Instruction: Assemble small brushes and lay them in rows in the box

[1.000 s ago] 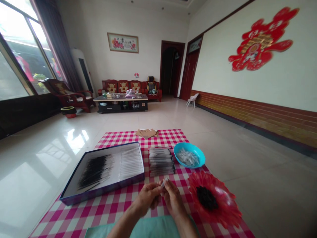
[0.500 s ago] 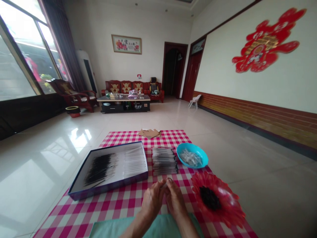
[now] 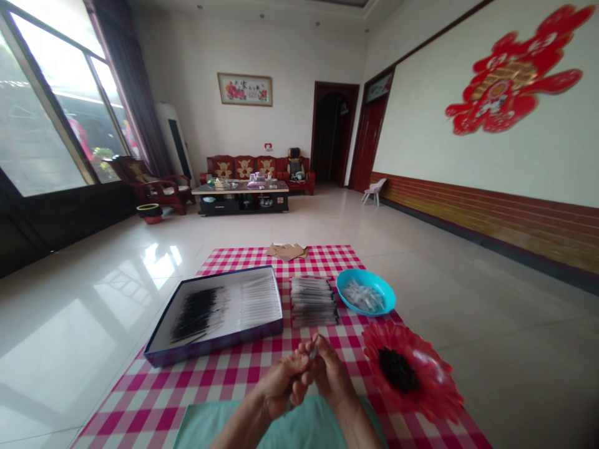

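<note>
My left hand (image 3: 283, 381) is closed around a slim translucent pen (image 3: 312, 353). Its clear end shows between the fingertips, and the rest is mostly hidden in the palm. My right hand (image 3: 331, 371) meets it, thumb and fingers pinched at that same clear end. Just beyond both hands lies a stack of pens (image 3: 312, 302) with clear barrels and black ends. To the left, a shallow box (image 3: 213, 343) holds a row of thin black-ended pen refills (image 3: 199, 313) and a row of clear pen barrels (image 3: 259, 299).
A blue bowl (image 3: 391, 302) of small clear pieces stands right of the pens. Nearer, a red flower-shaped dish (image 3: 435, 380) holds small black parts. Torn cardboard (image 3: 287, 251) lies at the checked tablecloth's (image 3: 243, 374) far edge. Green cloth (image 3: 206, 424) is close to me.
My left hand has turned and shifted slightly lower, its fingers now curled around the pen, and more of the clear end shows. The view has swung slightly left.
</note>
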The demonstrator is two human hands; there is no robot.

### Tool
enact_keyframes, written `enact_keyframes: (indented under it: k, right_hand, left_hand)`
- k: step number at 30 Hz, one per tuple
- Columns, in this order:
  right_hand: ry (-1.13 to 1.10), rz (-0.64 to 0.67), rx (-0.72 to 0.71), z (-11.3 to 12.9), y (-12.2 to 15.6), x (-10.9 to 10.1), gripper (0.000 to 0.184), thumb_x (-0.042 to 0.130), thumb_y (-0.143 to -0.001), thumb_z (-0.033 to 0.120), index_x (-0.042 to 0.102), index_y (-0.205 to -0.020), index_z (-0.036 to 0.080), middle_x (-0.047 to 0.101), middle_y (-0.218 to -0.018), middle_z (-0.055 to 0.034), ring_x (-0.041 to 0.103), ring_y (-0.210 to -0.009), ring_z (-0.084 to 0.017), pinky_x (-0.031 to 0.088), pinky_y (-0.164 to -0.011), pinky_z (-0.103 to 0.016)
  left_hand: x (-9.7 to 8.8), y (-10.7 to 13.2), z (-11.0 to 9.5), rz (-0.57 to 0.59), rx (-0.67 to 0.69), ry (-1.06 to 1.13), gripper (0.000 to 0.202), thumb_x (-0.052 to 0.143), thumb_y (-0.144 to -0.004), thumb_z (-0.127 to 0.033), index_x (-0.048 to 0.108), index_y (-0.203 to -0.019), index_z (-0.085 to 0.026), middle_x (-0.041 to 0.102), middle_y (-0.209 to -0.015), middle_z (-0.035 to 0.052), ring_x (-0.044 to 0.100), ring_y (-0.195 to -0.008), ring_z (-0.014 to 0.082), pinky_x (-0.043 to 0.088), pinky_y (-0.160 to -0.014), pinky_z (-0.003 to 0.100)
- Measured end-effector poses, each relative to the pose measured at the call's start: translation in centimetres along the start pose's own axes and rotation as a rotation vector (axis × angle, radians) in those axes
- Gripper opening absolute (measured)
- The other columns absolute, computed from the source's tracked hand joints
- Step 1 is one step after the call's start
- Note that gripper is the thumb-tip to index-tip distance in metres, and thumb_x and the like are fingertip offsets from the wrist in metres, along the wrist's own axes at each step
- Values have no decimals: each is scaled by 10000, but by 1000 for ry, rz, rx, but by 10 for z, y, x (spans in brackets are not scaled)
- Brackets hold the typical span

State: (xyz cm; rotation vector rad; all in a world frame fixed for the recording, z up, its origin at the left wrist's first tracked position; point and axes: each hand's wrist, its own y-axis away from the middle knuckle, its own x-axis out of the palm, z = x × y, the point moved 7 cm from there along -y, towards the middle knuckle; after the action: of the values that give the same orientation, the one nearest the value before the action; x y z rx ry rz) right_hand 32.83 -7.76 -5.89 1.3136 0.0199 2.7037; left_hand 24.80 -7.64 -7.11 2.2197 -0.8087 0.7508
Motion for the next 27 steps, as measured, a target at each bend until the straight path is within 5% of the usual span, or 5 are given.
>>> enact_keyframes:
  k: [7,13,16,22,27]
  right_hand:
    - [76,-89,-80,1,-10,-12,201,759,-678,341,680,-782,188,728,-790,-42,663,-703,-179,499,-657,-292]
    - [143,-239,-153,6,-9,-23,170,755,-678,327,689,-774,203,729,-773,-17,662,-727,-180,502,-680,-294]
    - [195,-240,-144,10,-11,-23,159,748,-696,317,694,-788,200,724,-757,-13,656,-706,-166,499,-650,-272]
    - [-25,-238,-184,54,-28,-14,226,797,-627,337,685,-775,208,731,-749,-9,680,-762,-182,518,-771,-344]
    - [-25,-236,-59,53,-34,-11,269,791,-644,291,669,-873,217,741,-837,-17,694,-771,-180,542,-660,-294]
  left_hand:
    - [4,8,-41,-433,647,-1035,146,602,-782,-326,627,-730,-192,589,-590,6,521,-509,123,317,-491,210]
    - [5,7,-44,-424,767,-1067,279,609,-776,-280,642,-1053,-267,638,-787,65,577,-756,199,371,-589,220]
    - [5,0,-42,-333,620,-895,209,603,-791,-368,665,-922,-218,598,-640,26,536,-570,141,353,-514,210]
    - [-10,-5,2,-58,-110,-136,287,625,-770,-431,558,-761,-153,444,-471,-69,298,-303,21,148,-315,143]
    - [-19,-7,-2,-55,-27,50,265,652,-769,-369,569,-856,-134,480,-495,-62,392,-330,20,225,-329,115]
